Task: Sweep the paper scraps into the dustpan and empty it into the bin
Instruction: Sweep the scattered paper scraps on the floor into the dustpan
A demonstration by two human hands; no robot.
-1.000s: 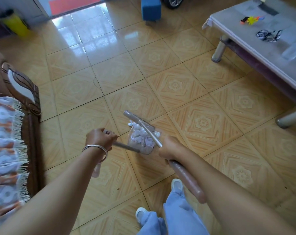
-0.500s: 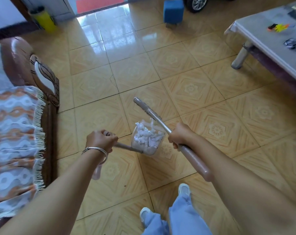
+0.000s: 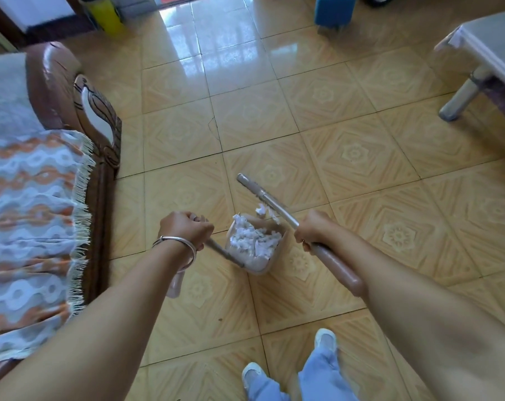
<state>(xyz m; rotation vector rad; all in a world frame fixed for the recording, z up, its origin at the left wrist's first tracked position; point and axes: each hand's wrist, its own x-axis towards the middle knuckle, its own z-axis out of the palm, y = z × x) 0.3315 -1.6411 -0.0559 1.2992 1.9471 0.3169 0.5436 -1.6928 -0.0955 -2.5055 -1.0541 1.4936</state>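
Observation:
A pinkish dustpan [image 3: 263,264] hangs above the tiled floor, heaped with white paper scraps [image 3: 252,238]. My left hand [image 3: 184,228] is shut on its long handle, whose pink end sticks out below my wrist. My right hand [image 3: 310,231] is shut on the broom handle [image 3: 267,199], which crosses just over the pan's far rim; the broom head is hidden behind my right arm. A yellow bin [image 3: 106,13] with a dark rim stands far off at the top left near the doorway.
A brown sofa arm [image 3: 80,108] with a fringed orange and white cover [image 3: 34,215] lies close on the left. A grey low table [image 3: 488,56] fills the upper right. A blue stool [image 3: 334,10] stands at the top. My feet [image 3: 325,341] are at the bottom.
The view has swung left: the sofa and yellow bin show more, the table has slid towards the right edge. Both hands keep their grips, and the loaded dustpan stays between them.

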